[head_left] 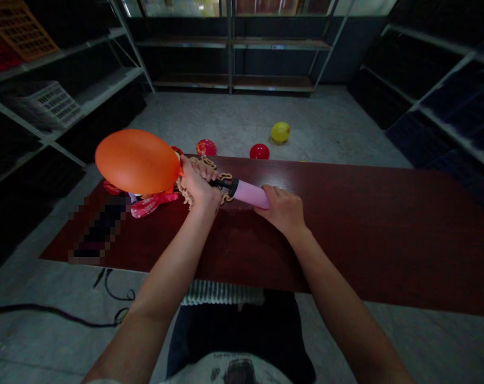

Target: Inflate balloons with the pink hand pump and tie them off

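An inflated orange balloon (137, 161) sticks out to the left of my left hand (201, 184). That hand is closed around the balloon's neck, where the black front end of a hand pump (250, 194) meets it. My right hand (284, 209) grips the pump's pink barrel at its other end. The join between balloon and nozzle is hidden by my left fingers. Beneath and around my left hand lies a tan, looped, chain-like strand (185, 194). Uninflated balloons (153, 204), one of them pink with a print, lie partly under the orange one.
The dark red table (365, 229) spans the view. A pixelated dark object (101, 229) lies at its left. Beyond the far edge are two red balloons (260, 151) (206, 148) and a yellow balloon (280, 132). Shelves (282, 44) surround the floor; a black cable (57, 316) runs at lower left.
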`<act>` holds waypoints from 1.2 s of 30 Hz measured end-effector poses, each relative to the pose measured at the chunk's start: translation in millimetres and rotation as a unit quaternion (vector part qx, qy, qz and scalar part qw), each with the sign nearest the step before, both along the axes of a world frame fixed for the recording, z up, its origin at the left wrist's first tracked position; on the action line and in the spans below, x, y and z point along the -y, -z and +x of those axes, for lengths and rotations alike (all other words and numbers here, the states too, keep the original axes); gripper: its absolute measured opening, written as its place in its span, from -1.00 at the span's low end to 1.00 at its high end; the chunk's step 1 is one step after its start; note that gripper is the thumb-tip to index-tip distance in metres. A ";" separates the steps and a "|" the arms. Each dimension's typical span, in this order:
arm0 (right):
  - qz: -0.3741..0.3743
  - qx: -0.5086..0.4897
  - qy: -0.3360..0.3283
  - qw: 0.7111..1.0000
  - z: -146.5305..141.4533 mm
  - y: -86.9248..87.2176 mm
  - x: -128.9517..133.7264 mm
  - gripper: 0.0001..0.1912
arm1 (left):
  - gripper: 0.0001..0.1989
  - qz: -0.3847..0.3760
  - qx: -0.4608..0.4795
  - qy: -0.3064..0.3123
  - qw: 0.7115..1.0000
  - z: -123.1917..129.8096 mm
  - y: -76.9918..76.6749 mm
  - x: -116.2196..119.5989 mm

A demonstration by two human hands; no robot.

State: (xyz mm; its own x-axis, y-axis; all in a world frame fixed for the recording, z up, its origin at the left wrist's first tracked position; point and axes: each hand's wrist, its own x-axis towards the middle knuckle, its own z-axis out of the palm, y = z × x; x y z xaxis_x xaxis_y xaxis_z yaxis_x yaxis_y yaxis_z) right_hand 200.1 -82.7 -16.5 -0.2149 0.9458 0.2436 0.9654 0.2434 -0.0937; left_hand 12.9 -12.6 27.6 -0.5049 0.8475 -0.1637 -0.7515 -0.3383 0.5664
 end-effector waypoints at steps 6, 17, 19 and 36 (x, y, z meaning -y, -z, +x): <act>-0.005 -0.031 -0.002 1.000 -12.8 3.1 0.1 -0.61 | -0.41 -0.016 0.007 0.018 1.000 6.7 7.7 -3.0; 0.060 -0.003 -0.019 0.998 -16.3 4.2 -6.1 -0.63 | -0.40 0.049 0.006 -0.015 0.999 -25.4 0.1 -2.9; 0.065 0.006 -0.024 0.998 -11.6 2.5 -6.3 -0.63 | -0.42 0.046 0.013 -0.029 0.998 -34.4 1.2 -5.9; 0.115 0.050 -0.020 0.992 28.9 10.1 -12.2 -0.66 | -0.46 0.060 -0.032 -0.068 0.995 -97.0 7.5 -14.1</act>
State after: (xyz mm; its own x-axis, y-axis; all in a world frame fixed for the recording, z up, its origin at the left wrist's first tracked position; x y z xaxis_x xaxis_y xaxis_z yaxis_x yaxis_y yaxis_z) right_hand 229.0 -70.4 -26.6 -0.2843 0.8583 0.4271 0.9564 0.2851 0.0637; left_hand -84.1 1.5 20.2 -0.6219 0.7826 -0.0281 -0.6576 -0.5024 0.5614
